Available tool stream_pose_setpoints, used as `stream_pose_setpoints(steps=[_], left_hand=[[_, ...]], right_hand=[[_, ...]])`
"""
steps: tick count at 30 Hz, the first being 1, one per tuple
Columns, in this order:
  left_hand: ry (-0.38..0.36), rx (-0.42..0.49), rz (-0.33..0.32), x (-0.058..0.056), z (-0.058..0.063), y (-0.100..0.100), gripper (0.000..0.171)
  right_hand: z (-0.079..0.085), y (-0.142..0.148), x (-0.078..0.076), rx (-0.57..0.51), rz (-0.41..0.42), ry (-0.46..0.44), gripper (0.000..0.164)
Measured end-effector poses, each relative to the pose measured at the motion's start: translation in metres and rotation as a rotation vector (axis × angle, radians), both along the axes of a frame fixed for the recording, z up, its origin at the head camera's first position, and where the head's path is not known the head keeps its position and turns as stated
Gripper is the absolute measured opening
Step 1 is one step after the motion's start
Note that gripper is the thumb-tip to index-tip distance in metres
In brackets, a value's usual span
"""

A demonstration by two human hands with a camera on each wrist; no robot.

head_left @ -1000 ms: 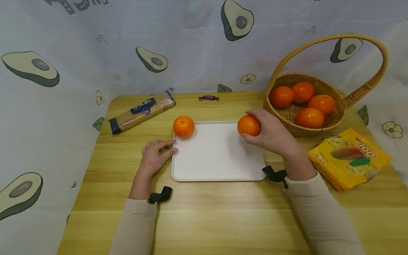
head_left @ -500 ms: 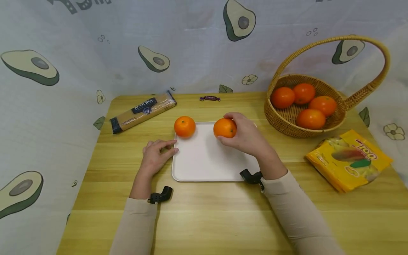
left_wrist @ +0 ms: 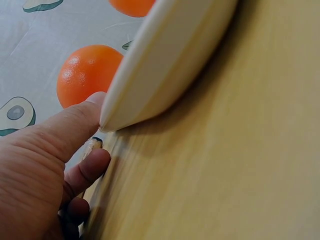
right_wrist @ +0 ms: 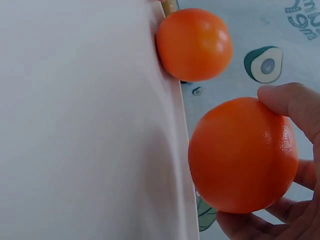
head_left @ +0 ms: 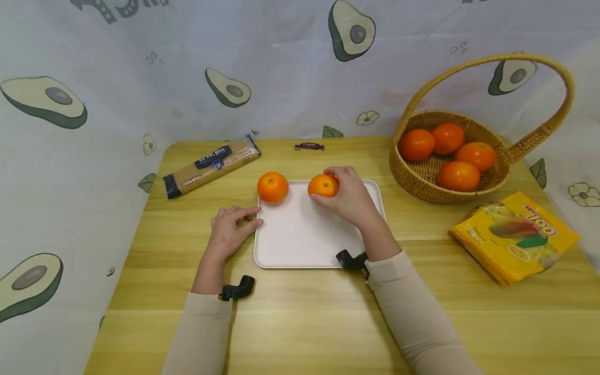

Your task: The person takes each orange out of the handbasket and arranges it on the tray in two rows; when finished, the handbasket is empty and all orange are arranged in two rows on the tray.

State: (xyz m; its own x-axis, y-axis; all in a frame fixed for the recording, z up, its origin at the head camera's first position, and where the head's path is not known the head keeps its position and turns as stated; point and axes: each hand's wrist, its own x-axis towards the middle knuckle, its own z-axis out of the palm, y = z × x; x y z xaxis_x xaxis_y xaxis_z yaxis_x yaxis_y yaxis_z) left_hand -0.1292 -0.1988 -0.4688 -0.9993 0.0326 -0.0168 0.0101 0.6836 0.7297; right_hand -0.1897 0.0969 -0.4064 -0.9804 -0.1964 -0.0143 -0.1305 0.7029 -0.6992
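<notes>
My right hand (head_left: 352, 200) grips an orange (head_left: 323, 185) between thumb and fingers, over the far middle part of the white tray (head_left: 304, 237). In the right wrist view this held orange (right_wrist: 242, 155) fills the space between thumb and fingers. Whether its underside touches the tray is hidden. A second orange (head_left: 273, 188) sits in the tray's far left corner. At the tray's left edge, my left hand (head_left: 229, 232) touches the rim with thumb and index finger. The left wrist view shows that thumb (left_wrist: 75, 122) against the rim, other fingers bent below it.
A wicker basket (head_left: 412, 182) with a tall handle holds several oranges at the back right. Before it lies a yellow mango-picture packet (head_left: 515, 237). A spaghetti pack (head_left: 213, 165) lies back left; a small purple wrapped candy (head_left: 309, 146) lies at the back edge.
My right hand has carried its orange leftward from beside the basket to the tray's far middle, slowing in the last half second. My left hand has stayed at the tray's edge.
</notes>
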Motion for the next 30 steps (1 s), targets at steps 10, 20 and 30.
stream_pose_setpoints(steps=[10, 20, 30], left_hand=[[0.000, -0.002, 0.003, 0.001, -0.001, 0.002, 0.035], [-0.004, -0.003, 0.003, 0.001, -0.001, 0.002, 0.036], [0.001, -0.003, 0.004, 0.002, 0.001, 0.002, 0.034]], right_hand=[[-0.017, 0.000, -0.003, -0.046, -0.024, -0.007, 0.074], [-0.020, 0.002, -0.006, -0.086, -0.036, -0.014, 0.072], [-0.020, 0.003, -0.008, -0.080, -0.019, -0.060, 0.074]])
